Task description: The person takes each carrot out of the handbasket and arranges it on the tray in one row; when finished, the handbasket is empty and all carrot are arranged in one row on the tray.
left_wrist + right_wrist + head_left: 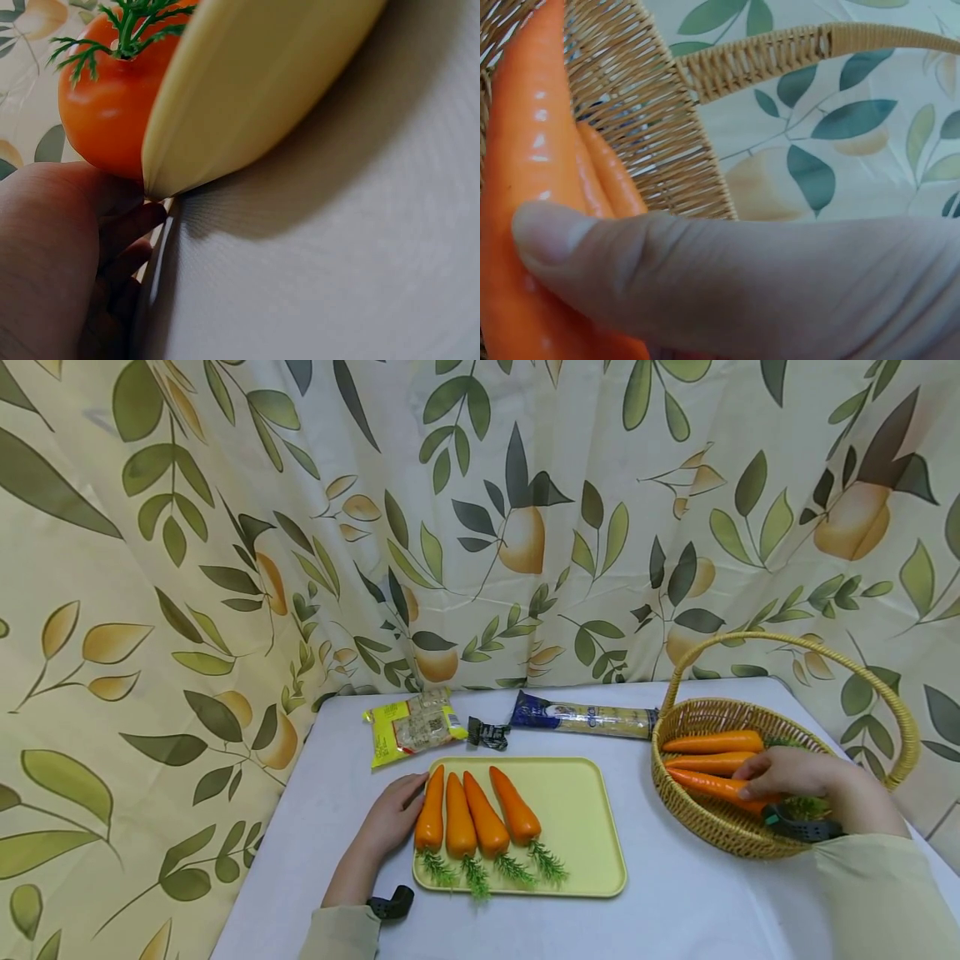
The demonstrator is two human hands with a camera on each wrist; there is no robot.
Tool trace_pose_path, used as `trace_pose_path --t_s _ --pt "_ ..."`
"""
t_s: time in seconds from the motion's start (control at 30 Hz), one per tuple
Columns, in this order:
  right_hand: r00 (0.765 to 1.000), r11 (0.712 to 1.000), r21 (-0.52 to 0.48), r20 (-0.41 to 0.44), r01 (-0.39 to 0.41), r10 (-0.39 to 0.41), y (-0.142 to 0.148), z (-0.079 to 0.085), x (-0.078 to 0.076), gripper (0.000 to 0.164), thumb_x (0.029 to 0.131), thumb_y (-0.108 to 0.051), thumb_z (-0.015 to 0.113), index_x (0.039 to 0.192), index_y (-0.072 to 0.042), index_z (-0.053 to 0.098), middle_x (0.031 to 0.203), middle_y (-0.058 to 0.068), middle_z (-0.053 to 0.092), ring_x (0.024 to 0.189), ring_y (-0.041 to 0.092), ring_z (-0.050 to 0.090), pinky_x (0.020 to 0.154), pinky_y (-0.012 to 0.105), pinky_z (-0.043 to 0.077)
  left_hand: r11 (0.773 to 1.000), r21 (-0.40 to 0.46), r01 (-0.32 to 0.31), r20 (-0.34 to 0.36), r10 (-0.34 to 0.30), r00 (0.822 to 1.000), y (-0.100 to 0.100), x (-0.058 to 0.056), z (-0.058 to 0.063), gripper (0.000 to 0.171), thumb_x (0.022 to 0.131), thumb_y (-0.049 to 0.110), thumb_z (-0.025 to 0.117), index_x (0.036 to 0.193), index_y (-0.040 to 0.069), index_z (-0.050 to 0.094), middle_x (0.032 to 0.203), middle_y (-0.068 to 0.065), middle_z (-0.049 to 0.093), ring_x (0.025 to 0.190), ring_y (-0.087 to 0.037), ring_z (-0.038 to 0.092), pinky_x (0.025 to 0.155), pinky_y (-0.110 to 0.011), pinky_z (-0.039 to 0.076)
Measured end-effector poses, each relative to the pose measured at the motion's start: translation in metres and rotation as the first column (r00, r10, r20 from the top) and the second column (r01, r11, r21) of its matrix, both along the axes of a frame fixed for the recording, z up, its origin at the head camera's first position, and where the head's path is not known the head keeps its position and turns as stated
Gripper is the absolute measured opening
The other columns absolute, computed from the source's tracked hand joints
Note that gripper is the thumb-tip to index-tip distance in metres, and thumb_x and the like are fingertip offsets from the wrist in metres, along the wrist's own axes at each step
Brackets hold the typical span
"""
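Observation:
Several orange carrots [460, 817] with green tops lie side by side on a yellow tray [585, 827]. My left hand [392, 814] holds the tray's left rim, beside the leftmost carrot. In the left wrist view the thumb of the left hand [52, 247] reaches the carrot's side of the rim, the fingers stay on the outer side, and the thumb tip is hidden. Over in the wicker basket [697, 822], my right hand [798, 774] grips the nearest carrot [708, 783]. Its thumb presses on that carrot [532, 150] in the right wrist view; the other fingers are hidden.
Two more carrots [712, 742] lie in the basket, whose tall handle [817, 647] arches over it. Behind the tray are a yellow packet [416, 725], a small black packet [487, 733] and a long blue-ended pack [585, 716]. A leaf-patterned curtain [480, 527] hangs behind the white table.

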State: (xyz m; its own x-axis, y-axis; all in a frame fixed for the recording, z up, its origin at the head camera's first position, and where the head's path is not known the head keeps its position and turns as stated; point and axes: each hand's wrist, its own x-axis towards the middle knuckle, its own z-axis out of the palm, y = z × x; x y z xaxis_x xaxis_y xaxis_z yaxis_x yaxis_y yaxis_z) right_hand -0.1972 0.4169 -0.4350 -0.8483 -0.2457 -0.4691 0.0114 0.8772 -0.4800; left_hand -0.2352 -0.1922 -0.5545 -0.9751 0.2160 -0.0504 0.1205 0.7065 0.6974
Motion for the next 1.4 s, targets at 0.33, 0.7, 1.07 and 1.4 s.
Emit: trace_pose_path --t_s 0.33,0.7,1.07,1.4 --pt "0.999 1.000 0.021 -0.046 0.005 -0.004 -0.003 0.015 -0.001 0.048 0.094 -0.037 0.065 0.122 0.002 0.065 0.107 0.006 0.066 0.095 0.018 0.055 0.080 0.034 0.047 1.000 0.002 0.021 -0.032 -0.021 0.999 0.000 0.001 0.000 0.044 0.103 0.032 0.050 0.147 0.024 0.049 0.150 -0.006 0.049 0.142 -0.029 0.041 0.118 -0.054 0.032" --pt "0.992 0.999 -0.022 -0.117 0.034 -0.036 -0.027 0.034 -0.002 0.051 0.094 -0.039 0.065 0.126 0.001 0.062 0.110 0.009 0.064 0.096 0.020 0.054 0.079 0.033 0.044 1.000 -0.011 0.014 -0.026 -0.014 1.000 -0.001 0.000 -0.001 0.044 0.103 0.033 0.051 0.147 0.024 0.050 0.149 -0.004 0.050 0.142 -0.028 0.041 0.118 -0.053 0.033" --pt "0.984 0.997 -0.069 -0.173 0.034 -0.046 -0.061 0.041 -0.007 0.047 0.094 -0.044 0.064 0.127 -0.011 0.060 0.104 0.004 0.063 0.092 0.020 0.052 0.074 0.031 0.040 1.000 -0.021 0.006 -0.017 -0.007 1.000 -0.001 0.000 -0.002 0.045 0.103 0.034 0.051 0.147 0.026 0.050 0.149 -0.003 0.050 0.143 -0.027 0.041 0.118 -0.053 0.033" --pt "0.972 0.992 -0.111 -0.218 0.060 -0.083 -0.097 0.040 -0.014 0.060 0.094 -0.051 0.061 0.137 -0.010 0.053 0.104 0.008 0.061 0.087 0.019 0.054 0.071 0.028 0.042 1.000 -0.017 0.023 -0.045 -0.024 0.999 -0.001 -0.002 -0.003 0.044 0.104 0.032 0.050 0.147 0.024 0.049 0.149 -0.004 0.050 0.142 -0.027 0.042 0.118 -0.053 0.034"
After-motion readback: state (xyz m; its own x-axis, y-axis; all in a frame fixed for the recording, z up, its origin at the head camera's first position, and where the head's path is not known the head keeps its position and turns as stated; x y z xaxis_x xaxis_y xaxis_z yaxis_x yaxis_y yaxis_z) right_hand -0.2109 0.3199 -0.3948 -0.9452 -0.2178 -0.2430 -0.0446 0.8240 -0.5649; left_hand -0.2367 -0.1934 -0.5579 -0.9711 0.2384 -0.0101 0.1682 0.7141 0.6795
